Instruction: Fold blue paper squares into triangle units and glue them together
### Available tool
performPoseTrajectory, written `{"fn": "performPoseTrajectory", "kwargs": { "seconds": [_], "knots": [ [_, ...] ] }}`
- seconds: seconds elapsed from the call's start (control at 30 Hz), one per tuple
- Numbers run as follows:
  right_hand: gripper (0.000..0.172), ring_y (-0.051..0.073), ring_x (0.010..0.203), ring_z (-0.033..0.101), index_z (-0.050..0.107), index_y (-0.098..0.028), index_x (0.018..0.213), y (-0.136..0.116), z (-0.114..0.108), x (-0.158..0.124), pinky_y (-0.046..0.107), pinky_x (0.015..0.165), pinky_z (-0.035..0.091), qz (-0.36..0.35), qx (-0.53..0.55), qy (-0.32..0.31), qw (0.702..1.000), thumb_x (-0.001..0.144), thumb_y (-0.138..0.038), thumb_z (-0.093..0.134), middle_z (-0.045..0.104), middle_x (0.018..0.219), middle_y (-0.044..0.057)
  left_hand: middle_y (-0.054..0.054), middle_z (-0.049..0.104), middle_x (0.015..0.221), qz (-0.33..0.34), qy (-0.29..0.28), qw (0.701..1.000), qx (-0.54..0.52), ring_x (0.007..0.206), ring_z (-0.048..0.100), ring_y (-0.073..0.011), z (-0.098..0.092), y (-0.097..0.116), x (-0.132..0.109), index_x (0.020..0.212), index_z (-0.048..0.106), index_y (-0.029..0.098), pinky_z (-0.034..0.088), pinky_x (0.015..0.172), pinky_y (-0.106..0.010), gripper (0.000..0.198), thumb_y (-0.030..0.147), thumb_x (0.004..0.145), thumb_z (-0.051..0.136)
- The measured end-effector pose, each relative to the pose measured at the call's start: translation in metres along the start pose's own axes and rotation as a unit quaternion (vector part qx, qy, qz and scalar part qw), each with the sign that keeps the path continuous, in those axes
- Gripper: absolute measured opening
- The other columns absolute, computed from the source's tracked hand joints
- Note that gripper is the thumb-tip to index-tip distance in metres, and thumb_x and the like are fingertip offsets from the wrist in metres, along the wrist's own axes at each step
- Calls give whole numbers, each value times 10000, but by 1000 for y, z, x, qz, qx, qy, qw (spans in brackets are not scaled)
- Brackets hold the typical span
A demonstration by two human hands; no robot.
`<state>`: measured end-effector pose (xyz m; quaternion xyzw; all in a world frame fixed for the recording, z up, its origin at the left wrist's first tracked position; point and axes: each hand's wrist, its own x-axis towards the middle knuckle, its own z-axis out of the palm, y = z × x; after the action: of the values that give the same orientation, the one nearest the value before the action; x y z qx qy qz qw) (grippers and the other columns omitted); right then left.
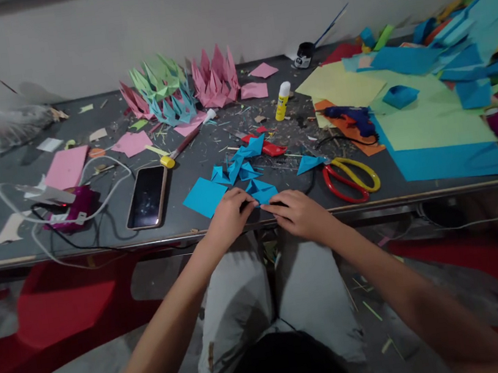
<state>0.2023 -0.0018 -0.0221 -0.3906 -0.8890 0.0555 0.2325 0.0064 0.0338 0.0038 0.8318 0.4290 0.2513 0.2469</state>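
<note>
At the table's front edge, a partly folded piece of blue paper (262, 191) lies between my two hands. My left hand (233, 213) pinches its near left edge with thumb and fingertips. From the other side, my right hand (297, 212) has its fingers closed on the near right edge. A flat blue paper sheet (205, 197) sits beside my left hand, partly behind it. Just beyond are several folded blue pieces (238, 168), and one more blue folded piece (309, 163) rests near the scissors (350, 179), right of my right hand.
A phone (147, 197) and a white cable (130, 177) lie left. Pink and green folded-paper crowns (215, 80) stand at the back near a glue stick (283, 101). Rightward are a blue glue gun (351, 119), yellow sheets (429, 118) and heaped blue paper (481, 24). Scraps litter the table.
</note>
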Motion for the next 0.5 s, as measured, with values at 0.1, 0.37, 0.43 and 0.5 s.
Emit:
{"fn": "performPoseTrajectory", "kwargs": {
  "seconds": [0.1,0.37,0.43,0.5],
  "knots": [
    [340,241,903,520,600,-180,1121,-1,-1,0,391,717,428,-1,-1,-2,1000,836,-142,417,602,996,127,-28,565,787,-2,11,1000,3,784,551,-156,2,1,-1,756,580,156,457,719,-289,74,155,812,533],
    [322,242,911,518,608,-177,1107,-4,-4,2,368,706,419,5,-35,-23,999,832,-146,444,604,1000,115,-30,551,792,-5,22,1000,20,792,542,-155,5,-2,0,730,550,148,449,732,-283,76,139,806,551],
    [323,243,913,517,605,-174,1109,-5,-5,2,372,712,415,7,-45,-31,998,834,-140,438,601,1005,119,-32,552,788,-6,28,999,37,789,543,-158,6,-1,1,731,547,148,450,722,-281,83,159,813,550],
    [323,243,914,519,601,-165,1112,-6,-5,2,372,718,414,4,-50,-35,998,838,-138,432,600,1008,123,-36,561,799,-3,34,997,62,787,547,-161,7,0,0,757,554,151,452,711,-280,76,177,826,536]
  ]
}}
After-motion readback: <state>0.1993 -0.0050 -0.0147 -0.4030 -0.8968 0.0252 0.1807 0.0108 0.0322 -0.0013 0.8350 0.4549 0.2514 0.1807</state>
